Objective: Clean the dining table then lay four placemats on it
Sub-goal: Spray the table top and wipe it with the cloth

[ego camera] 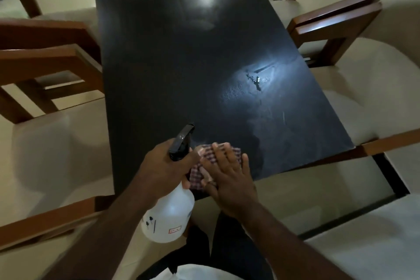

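The dark dining table (181, 70) stretches away from me, with smeared wipe marks on its glossy top. My left hand (163, 166) grips the neck of a white spray bottle (168, 216) with a black trigger head, held over the table's near edge. My right hand (229, 170) lies flat, fingers straight, pressing a red-and-white checked cloth (200, 175) onto the table near its front edge, right beside the bottle.
Wooden-armed chairs with cream cushions stand along both sides: two on the left (45, 70) and two on the right (336, 22). A pendant on a chain shows as a reflection (255, 79) in the tabletop at mid right. No placemats are in view.
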